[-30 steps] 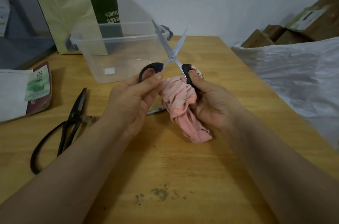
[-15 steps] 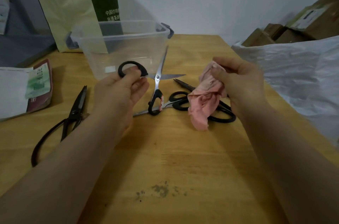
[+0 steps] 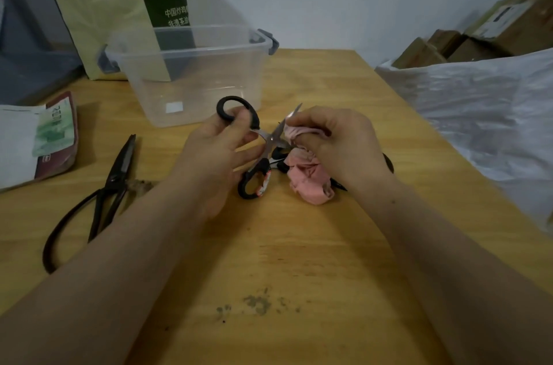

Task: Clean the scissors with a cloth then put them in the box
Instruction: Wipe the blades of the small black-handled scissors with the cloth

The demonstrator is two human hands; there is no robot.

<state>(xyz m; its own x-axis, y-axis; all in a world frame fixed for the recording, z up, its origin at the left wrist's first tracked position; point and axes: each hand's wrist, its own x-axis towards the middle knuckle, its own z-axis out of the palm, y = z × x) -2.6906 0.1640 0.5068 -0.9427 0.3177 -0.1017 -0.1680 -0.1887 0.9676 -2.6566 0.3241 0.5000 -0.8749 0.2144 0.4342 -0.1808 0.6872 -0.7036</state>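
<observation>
1. In the head view, we saw the left hand gripping the upper handle loop of the black-handled steel scissors. Its thumb and fingers curled round the ring and held the pair just above the wooden table.
2. The scissors were spread open. The second handle loop hung down toward us. One blade ran from the pivot up and to the right, its tip poking out past the right hand's fingers. The other blade was hidden behind the cloth, so we could not tell how it lay.
3. The right hand pinched the crumpled pink cloth against the steel close to the pivot. The rest of the cloth drooped to the table beneath that hand.
4. We judged the wiping to be underway and the boxing not yet begun.
5. The clear plastic box stood open-topped beyond both hands, slightly to the left, with nothing visible inside.
6. The box lay nearer the left hand, which held the handle, so we judged that hand the likelier carrier. The exposed blade pointed away from us toward the box's near right corner, so a forward reach would lead with the tip.
7. A pair of dark iron shears lay on the table to the left. Black parts of another pair showed under the cloth.
</observation>
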